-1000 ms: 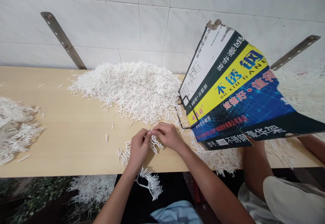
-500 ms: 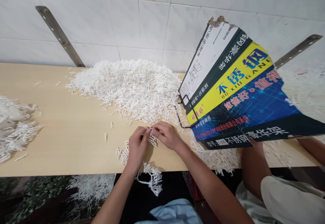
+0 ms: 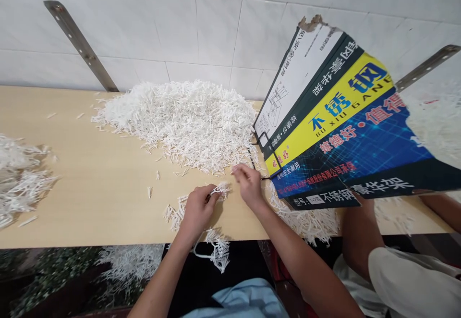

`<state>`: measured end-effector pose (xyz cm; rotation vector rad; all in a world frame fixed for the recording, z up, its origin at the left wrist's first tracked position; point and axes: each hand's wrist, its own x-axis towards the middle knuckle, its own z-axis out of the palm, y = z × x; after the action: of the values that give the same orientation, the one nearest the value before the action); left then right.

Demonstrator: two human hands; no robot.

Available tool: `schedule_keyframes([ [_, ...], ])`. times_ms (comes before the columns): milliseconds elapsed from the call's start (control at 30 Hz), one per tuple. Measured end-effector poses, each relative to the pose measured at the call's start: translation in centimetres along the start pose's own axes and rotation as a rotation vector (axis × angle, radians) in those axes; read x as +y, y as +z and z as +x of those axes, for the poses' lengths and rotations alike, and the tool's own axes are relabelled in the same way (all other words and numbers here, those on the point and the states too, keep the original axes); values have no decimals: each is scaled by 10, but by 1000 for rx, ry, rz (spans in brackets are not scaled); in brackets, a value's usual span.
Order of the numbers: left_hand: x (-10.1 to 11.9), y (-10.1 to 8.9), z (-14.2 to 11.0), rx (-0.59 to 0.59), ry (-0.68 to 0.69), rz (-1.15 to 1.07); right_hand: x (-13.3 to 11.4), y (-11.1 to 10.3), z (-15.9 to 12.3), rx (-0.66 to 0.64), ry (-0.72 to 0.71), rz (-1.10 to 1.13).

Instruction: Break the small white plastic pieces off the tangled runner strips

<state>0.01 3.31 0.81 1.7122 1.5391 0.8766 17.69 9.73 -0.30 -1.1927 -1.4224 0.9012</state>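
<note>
My left hand (image 3: 196, 210) is closed on a white plastic sprue with small stick pieces (image 3: 219, 190) near the front edge of the wooden table (image 3: 90, 188); more of the sprue (image 3: 216, 250) hangs over the edge below my wrist. My right hand (image 3: 248, 183) is a little to the right, fingers pinched together near the edge of the big pile of white sticks (image 3: 180, 116). What it pinches is too small to make out.
A printed cardboard panel (image 3: 342, 121) stands tilted at the right, with another person's arm (image 3: 360, 236) below it. A smaller pile of white pieces (image 3: 18, 178) lies at the far left. Loose sticks lie scattered on the table. A tiled wall with metal brackets (image 3: 77, 42) is behind.
My right hand has pulled away from the left, up and to the right towards the pile. The left hand has stayed put with the sprue.
</note>
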Motion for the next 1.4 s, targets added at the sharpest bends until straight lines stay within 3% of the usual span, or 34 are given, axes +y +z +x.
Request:
schedule_keyframes([
  [67,-1,0,-1,-6,-6,31,4,1,3,165,43,58],
  [100,-1,0,-2,-3,-15,29,4,2,4,171,44,50],
  [233,0,0,0,39,-79,-77,-8,6,2,-87,-110,-124],
  [367,4,-1,0,51,-92,-142,-18,4,-1,-333,-263,-136],
  [433,5,-2,-1,57,-104,-178,-16,4,0,-378,-296,-146],
  [600,4,-2,-2,99,-157,-185,-8,5,1,-249,-216,-64],
  [767,2,4,2,3,-61,-51,-6,1,-4,-51,-175,-4],
  [900,0,9,4,24,-55,72,4,2,-1,172,-4,207],
  [1000,0,10,3,59,-107,9,9,4,4,292,90,310],
  [1067,2,9,2,82,-138,-39,7,7,5,226,67,204],
  [1200,6,8,2,114,-145,-43,-8,9,2,48,-135,-119],
  [1300,6,9,2,126,-119,-19,-17,5,-1,-17,-272,-175],
  [1400,2,12,3,90,-48,90,-18,2,-4,-171,-384,-155],
])
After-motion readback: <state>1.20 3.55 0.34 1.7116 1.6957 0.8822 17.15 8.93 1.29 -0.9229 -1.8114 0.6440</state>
